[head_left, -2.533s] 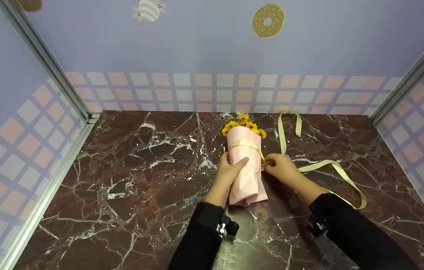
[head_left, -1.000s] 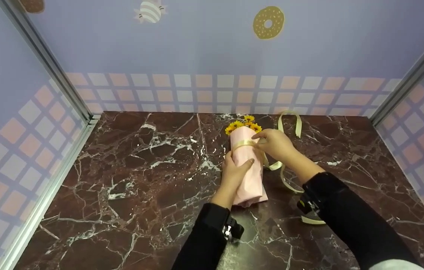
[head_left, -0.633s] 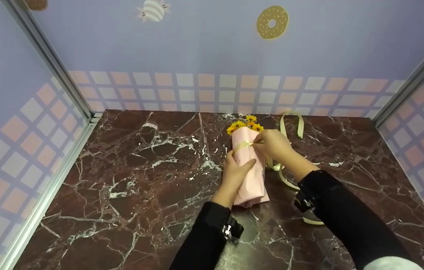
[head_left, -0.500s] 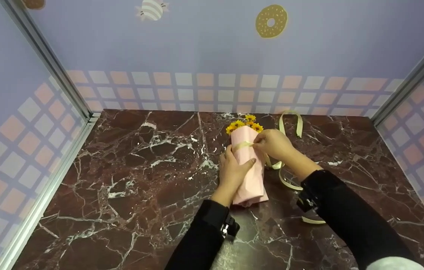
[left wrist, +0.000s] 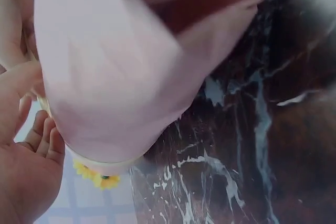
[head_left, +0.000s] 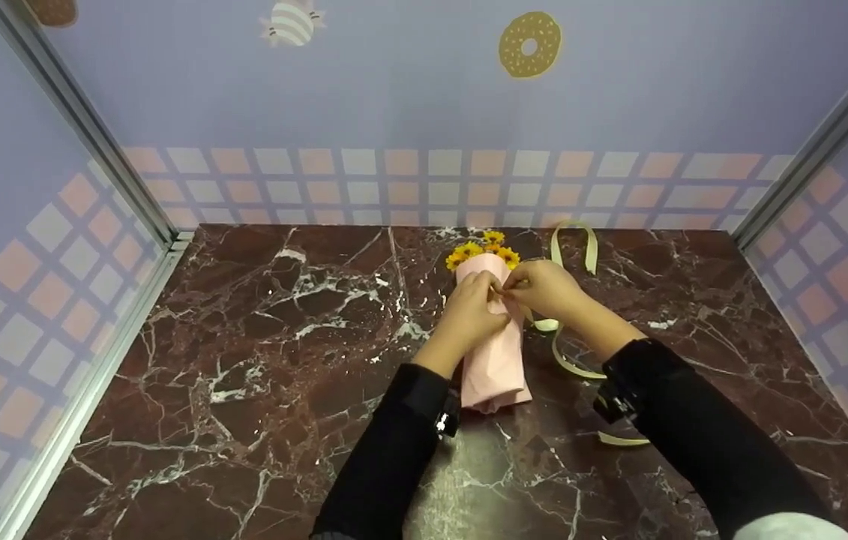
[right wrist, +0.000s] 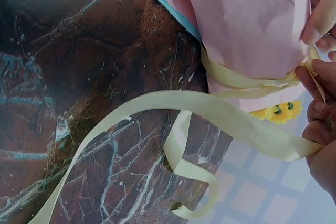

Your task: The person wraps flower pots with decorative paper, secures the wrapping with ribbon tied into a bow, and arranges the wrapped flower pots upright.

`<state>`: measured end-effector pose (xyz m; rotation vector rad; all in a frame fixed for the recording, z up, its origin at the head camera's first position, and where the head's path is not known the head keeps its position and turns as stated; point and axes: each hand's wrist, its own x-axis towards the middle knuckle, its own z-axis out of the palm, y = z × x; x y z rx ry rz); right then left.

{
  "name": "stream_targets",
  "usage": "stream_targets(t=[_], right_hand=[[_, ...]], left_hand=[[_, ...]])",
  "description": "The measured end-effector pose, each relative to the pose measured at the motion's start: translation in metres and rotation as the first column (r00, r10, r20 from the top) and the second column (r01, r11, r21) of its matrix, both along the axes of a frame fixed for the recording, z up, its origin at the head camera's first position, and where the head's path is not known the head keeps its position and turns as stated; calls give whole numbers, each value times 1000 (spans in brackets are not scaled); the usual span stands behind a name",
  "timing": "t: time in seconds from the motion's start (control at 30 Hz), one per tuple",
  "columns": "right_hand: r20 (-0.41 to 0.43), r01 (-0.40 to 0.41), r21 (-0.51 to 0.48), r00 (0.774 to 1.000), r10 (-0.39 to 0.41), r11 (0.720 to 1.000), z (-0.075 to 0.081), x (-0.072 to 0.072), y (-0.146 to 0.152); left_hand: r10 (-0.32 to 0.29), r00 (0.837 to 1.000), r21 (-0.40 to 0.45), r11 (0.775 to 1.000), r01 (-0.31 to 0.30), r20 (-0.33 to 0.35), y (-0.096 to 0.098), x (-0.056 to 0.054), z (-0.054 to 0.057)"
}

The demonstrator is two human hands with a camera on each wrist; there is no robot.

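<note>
A bouquet of yellow flowers (head_left: pixel 466 255) wrapped in pink paper (head_left: pixel 495 371) lies on the marble-patterned table, blooms toward the back wall. A pale yellow ribbon (right wrist: pixel 173 99) circles the wrap near its upper end. On the front of the wrap my left hand (head_left: pixel 466 315) pinches the ribbon, its thumb lying against the paper. Close beside it, my right hand (head_left: pixel 552 289) grips ribbon between thumb and fingers, with a long tail running out of the fist in the right wrist view. The fingers hide the ribbon's crossing in the head view.
Loose ribbon (head_left: pixel 573 367) trails on the table (head_left: pixel 244 465) right of the bouquet, partly under the right forearm. One ribbon end loops near the patterned back wall (head_left: pixel 394 97). Side panels with metal edge rails (head_left: pixel 86 390) bound the table.
My right hand has moved from the bouquet's right side onto its front with the ribbon. My left hand has slid up from holding the pink wrap to the ribbon, meeting the right fingers.
</note>
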<state>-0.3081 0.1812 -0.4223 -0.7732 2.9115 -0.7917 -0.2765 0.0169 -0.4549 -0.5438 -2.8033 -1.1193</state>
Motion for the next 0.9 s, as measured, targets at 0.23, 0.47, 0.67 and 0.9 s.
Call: stream_targets(t=[0.23,0.47,0.67,0.9], right_hand=[[66,52,-36,997,-50,998,2,2,10],[128,71,-120,990,-56,990,8,4,13],[106,55,-161,994,-39,985,17,3,10],[98,-7,-176,995,25,984,27,5,4]], left_hand=[[45,999,54,998,-44,-16,10,-6,-3],[90,994,43,995,-88,-53,12,-7,-5],[90,996,38,995,-89,-17,15,-7,-3],[85,995,-3,996,-85,-50,18,-7,-4]])
